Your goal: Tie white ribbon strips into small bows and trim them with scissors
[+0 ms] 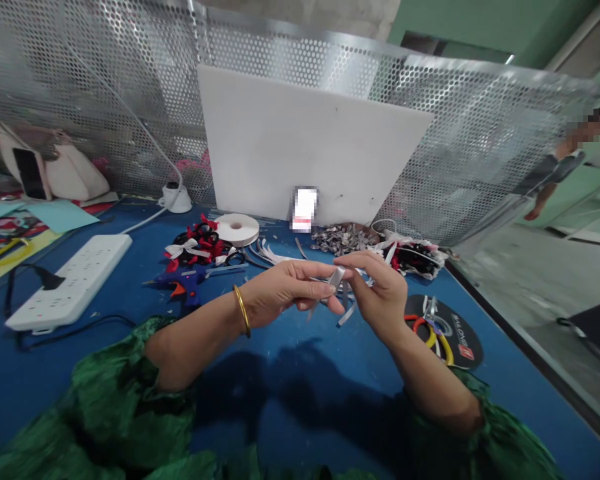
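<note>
Above the middle of the blue table, both hands meet at a silvery-grey ribbon (337, 277). My left hand (295, 285), with a gold bangle at the wrist, pinches the folded ribbon between thumb and fingers. From the right side, my right hand (380, 287) grips the same ribbon with bent fingers. Loose ribbon ends hang below the fingertips. Beyond the hands lie several cut pale ribbon strips (270, 252) and a heap of small grey ribbon pieces (344, 239). The exact fold inside the fingers is partly hidden.
Left on the blue table (290, 393) are a blue glue gun (187, 280), red and black hair ties with bows (195, 243), a ribbon roll (236, 229) and a white power strip (73, 283). Scissors (433, 330) rest on a black mat (463, 330) at right. A white board (310, 140) stands behind.
</note>
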Demonstrator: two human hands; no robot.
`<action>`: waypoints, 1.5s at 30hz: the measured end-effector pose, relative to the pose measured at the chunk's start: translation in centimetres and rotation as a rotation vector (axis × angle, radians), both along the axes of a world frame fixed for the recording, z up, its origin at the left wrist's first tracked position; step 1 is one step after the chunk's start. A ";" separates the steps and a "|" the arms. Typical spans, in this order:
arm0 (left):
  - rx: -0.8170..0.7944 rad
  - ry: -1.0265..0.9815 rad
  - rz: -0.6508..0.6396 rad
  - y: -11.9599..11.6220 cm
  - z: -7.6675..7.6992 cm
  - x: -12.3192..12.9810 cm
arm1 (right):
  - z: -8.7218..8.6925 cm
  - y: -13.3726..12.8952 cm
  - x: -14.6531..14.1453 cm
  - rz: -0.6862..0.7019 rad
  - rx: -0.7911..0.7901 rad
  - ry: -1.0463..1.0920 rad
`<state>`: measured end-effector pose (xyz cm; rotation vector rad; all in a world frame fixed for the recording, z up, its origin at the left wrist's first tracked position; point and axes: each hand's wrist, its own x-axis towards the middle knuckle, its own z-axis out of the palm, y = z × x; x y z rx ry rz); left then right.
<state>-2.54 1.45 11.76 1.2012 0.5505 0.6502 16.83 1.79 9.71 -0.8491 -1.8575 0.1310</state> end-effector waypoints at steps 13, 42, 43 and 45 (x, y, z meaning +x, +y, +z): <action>0.006 0.006 -0.042 0.2 -0.2 0.0 | -0.1 -0.6 -0.5 -0.097 -0.012 0.115; -0.041 -0.179 0.423 1.6 -0.7 -0.4 | -1.4 -1.4 -2.4 0.149 -0.166 0.126; -0.036 -0.177 0.430 1.6 -0.7 -0.4 | -1.4 -1.3 -2.3 0.160 -0.174 0.112; -0.021 -0.171 0.441 1.6 -0.6 -0.4 | -1.5 -1.1 -2.3 0.151 -0.158 0.076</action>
